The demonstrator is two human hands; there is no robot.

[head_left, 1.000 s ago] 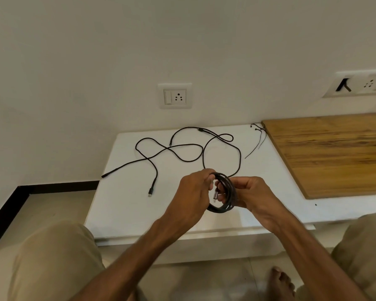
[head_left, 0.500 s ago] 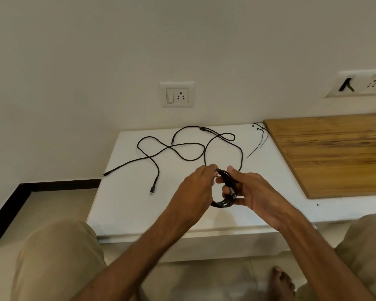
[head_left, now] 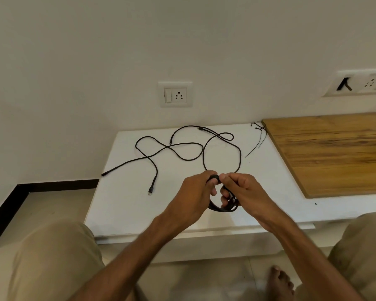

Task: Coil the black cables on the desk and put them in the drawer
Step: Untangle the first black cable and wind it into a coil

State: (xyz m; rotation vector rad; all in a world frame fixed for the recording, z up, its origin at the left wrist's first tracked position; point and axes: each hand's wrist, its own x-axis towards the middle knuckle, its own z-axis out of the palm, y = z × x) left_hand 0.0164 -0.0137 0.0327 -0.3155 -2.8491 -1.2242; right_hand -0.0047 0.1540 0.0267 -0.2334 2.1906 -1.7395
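A black cable coil hangs between both hands above the front middle of the white desk. My left hand pinches the coil's top from the left, and my right hand grips its right side, fingers through the loops. Loose black cable sprawls in loops over the desk behind the hands, one strand arching up from the coil. One plug end lies to the left, and another end reaches the desk's left edge. No drawer is visible.
A wooden board covers the desk's right part. Thin black wires lie by its back left corner. Wall sockets sit above the desk. My knees and a bare foot are below the desk's front edge.
Both hands have turned around the coil. My right hand's fingers shifted up to meet the left thumb at the coil's top, and the coil now hangs lower beneath them.
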